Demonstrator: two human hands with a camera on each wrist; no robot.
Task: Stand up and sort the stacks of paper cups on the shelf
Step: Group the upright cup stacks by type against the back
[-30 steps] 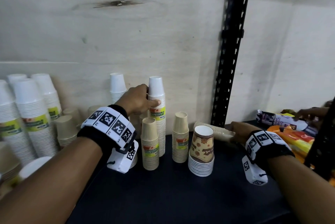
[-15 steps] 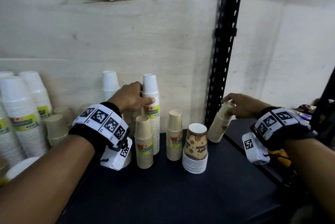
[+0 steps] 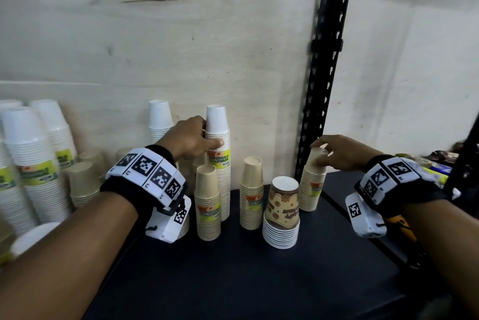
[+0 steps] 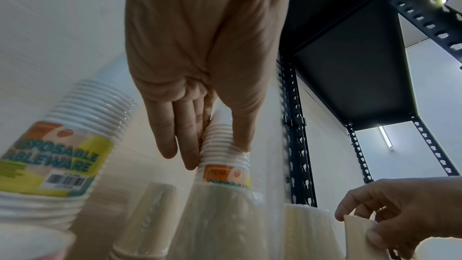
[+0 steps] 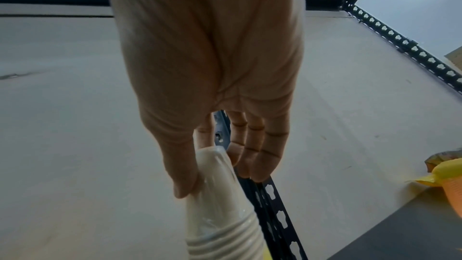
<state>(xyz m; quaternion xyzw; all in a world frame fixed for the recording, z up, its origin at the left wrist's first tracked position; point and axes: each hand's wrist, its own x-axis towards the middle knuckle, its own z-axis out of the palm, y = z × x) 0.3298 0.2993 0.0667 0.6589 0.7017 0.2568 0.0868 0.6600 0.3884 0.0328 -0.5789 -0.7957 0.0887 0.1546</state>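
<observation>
Both hands on cup stacks, shelf sort half set; tipping is the risk.

Nearest, at 6 o'clock on the dark shelf [image 3: 233, 280], the printed brown stack [image 3: 282, 212] stands upright, with two tan stacks [image 3: 207, 201] beside it at 9 o'clock. Right hand [image 3: 342, 152] pinches the top of the tan stack by the post [image 3: 312, 182], at 3 o'clock, just touching down beside the black upright [image 3: 318, 91]; letting go while it leans would likely send it into the printed stack. Farther back, at 12 o'clock, left hand [image 3: 188, 139] clasps the tall white stack [image 3: 217, 138] against the wall. A nudge could topple the close-packed neighbours.
</observation>
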